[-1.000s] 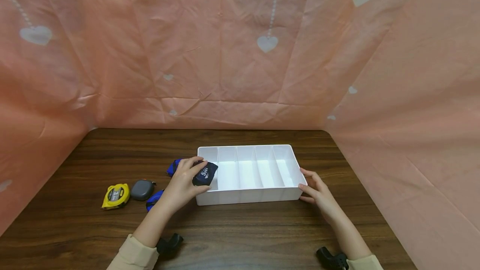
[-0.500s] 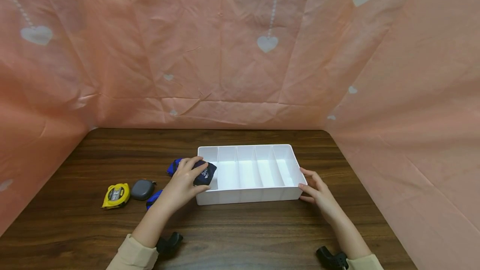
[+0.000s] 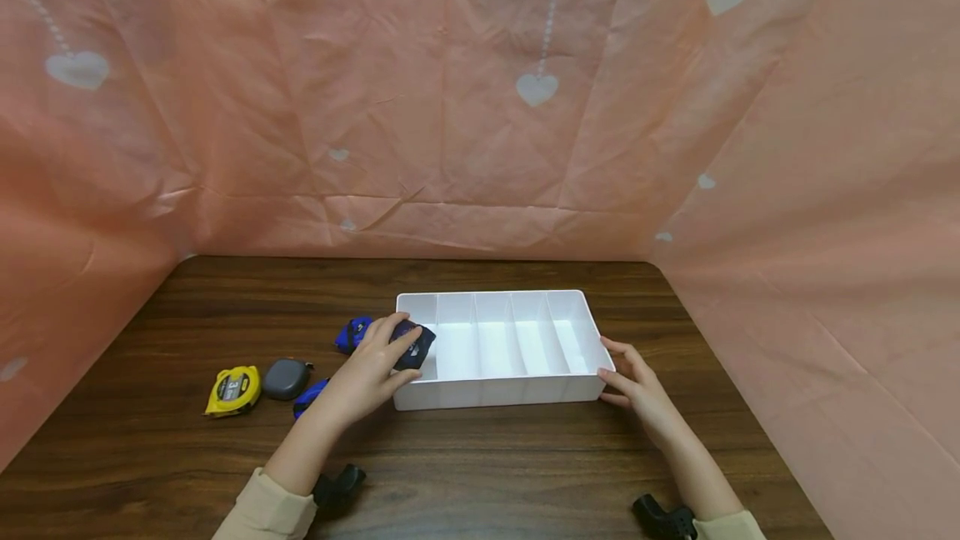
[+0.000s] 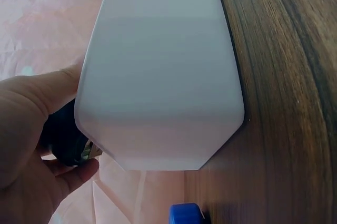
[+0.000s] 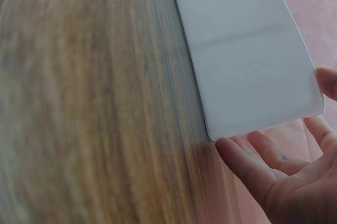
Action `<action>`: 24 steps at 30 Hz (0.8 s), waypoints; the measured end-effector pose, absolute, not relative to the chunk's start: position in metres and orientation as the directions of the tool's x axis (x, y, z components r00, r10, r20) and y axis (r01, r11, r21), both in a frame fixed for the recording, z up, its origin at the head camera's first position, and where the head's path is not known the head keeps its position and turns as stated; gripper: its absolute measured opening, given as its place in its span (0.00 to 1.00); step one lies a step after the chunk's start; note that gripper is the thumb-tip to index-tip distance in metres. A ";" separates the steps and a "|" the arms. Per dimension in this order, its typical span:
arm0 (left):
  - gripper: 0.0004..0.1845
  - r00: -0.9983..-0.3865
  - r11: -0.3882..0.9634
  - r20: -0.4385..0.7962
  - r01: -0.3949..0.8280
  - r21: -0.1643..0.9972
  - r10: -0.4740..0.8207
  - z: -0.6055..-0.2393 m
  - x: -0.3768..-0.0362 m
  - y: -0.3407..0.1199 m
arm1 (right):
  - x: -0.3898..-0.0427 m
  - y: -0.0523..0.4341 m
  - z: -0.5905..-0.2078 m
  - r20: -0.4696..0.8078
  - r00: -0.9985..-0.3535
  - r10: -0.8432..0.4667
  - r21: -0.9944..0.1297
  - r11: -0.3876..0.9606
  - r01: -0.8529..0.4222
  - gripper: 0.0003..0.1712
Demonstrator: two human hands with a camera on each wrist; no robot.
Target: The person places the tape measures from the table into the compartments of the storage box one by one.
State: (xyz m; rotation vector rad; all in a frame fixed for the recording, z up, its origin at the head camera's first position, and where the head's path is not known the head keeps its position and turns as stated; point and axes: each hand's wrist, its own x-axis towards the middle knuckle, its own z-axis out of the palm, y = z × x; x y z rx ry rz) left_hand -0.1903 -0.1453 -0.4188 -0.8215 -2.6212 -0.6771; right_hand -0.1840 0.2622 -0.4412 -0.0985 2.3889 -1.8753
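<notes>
In the head view my left hand (image 3: pixel 367 369) grips a dark tape measure (image 3: pixel 415 348) with white print, over the leftmost compartment of a white divided box (image 3: pixel 487 392). The left wrist view shows the dark tape measure (image 4: pixel 66 134) between thumb and fingers, just beyond the box's end wall (image 4: pixel 163 76). At the other end, my right hand (image 3: pixel 637 390) holds the box by its near right corner. Seen from the right wrist, fingertips (image 5: pixel 231 147) lie along the box's end and the thumb is at the rim. The compartments to the right hold nothing.
On the wooden table, left of the box, lie a yellow tape measure (image 3: pixel 233 391), a grey rounded tape measure (image 3: pixel 285 379) and two blue tape measures, one behind the left hand (image 3: pixel 352 335), the other partly hidden by the forearm. Pink cloth (image 3: pixel 480 123) encloses the table.
The dark tape measure has turned slightly in my left hand, and its print is less visible. The right hand and the box stay in place.
</notes>
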 end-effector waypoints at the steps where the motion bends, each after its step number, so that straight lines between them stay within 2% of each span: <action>1: 0.31 -0.785 0.724 0.425 0.600 0.339 0.451 -0.419 -0.190 -0.145 | -0.184 0.262 -0.442 -0.042 -0.993 -0.113 -0.971 0.237 0.014 0.31; 14: 0.29 -0.807 0.755 0.420 0.563 0.337 0.415 -0.415 -0.189 -0.142 | -0.184 0.262 -0.442 -0.046 -0.993 -0.111 -0.971 0.238 0.019 0.32; 24: 0.25 -0.794 0.718 0.381 0.599 0.355 0.474 -0.417 -0.189 -0.143 | -0.183 0.262 -0.439 -0.036 -0.992 -0.121 -0.971 0.241 0.006 0.32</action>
